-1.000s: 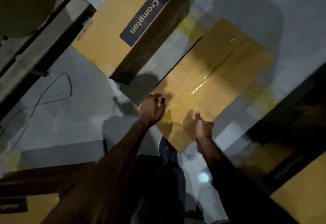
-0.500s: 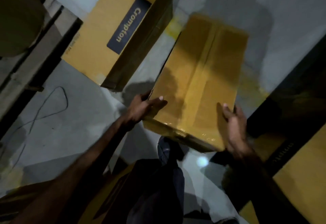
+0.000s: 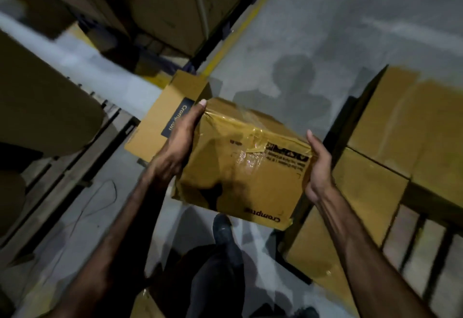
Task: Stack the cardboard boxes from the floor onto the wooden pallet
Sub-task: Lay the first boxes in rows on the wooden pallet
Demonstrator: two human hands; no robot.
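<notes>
Grey concrete floor [image 3: 338, 29] of a dim warehouse aisle formed the ground, with a dark shoe [image 3: 221, 227] nearest the viewer. Above it, a carried box [image 3: 240, 167] was held clear of the floor between both hands, one short end facing the camera. The left hand [image 3: 179, 147] lay flat along the left side, fingers straight and together, the thumb hooked over the top edge. The right hand [image 3: 319, 164] pressed the opposite side with straight fingers, palm inward. Glossy tape [image 3: 253, 137] wrapped the top and wrinkled at the corners, so those patches were judged slippery; bare cardboard on the side walls offered the better purchase. The panels held their shape under the squeeze, suggesting a stiff carton of modest weight, though a torn lower-left corner looked weak and was best avoided. To the right, stacked boxes [image 3: 370, 187] rested on a wooden pallet [image 3: 426, 255], the likely destination. Farther off, a second box [image 3: 160, 122] lay on the floor behind the left hand, and a yellow line [image 3: 240, 24] ran toward tall cartons [image 3: 175, 9] at the back.
</notes>
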